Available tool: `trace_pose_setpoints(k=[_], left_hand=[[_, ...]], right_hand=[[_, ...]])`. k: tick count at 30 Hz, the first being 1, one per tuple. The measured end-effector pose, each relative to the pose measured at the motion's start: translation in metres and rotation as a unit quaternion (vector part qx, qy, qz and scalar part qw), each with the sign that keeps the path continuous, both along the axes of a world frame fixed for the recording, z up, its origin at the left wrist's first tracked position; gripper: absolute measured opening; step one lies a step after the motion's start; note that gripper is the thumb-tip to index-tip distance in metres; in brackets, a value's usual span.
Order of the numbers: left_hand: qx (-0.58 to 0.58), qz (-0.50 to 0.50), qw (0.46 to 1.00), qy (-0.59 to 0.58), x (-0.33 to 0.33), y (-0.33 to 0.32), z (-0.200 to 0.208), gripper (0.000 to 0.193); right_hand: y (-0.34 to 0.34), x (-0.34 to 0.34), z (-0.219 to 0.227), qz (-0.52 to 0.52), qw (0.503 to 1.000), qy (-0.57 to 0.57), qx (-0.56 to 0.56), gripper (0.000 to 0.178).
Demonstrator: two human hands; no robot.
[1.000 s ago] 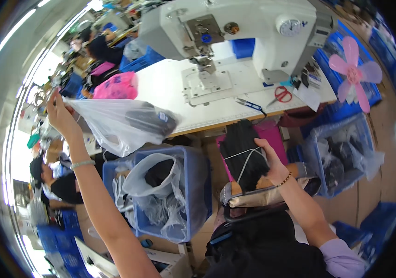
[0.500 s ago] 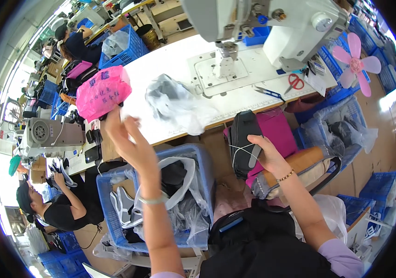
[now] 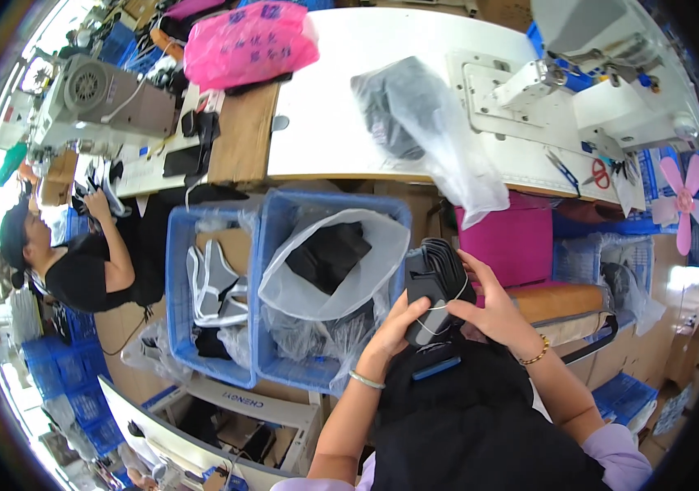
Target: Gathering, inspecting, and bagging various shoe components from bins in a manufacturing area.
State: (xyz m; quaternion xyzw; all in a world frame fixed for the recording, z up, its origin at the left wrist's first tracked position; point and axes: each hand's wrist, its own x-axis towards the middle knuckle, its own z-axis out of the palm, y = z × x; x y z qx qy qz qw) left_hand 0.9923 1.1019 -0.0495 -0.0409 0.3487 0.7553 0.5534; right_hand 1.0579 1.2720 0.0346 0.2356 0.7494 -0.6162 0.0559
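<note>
Left hand (image 3: 399,323) cupped under bundle of dark pieces (image 3: 434,282), held in lap just right of blue crate (image 3: 284,245) | right hand (image 3: 489,307) fingers curled over top, near white band | advised: steady bundle, keep edges squared | packages: pink bag (image 3: 247,41) top left; clear bag (image 3: 427,123) on white table (image 3: 325,114).

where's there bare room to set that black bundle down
Bare white tabletop lies between the pink bag and the clear bag of dark pieces. The blue bins under both hands are crowded.
</note>
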Motion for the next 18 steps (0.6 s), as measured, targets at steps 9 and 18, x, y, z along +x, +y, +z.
trace_pose_setpoints(k=[9,18], left_hand=[[-0.029,-0.097,0.991,0.084,0.065,-0.024,-0.071,0.052],[0.327,-0.118,0.855,-0.385,0.030,-0.017,-0.051,0.065]], right_hand=[[0.000,-0.001,-0.062,0.102,0.882,-0.073,-0.454,0.077],[-0.019,0.027,-0.121,0.053,0.835,-0.086,-0.541,0.049]])
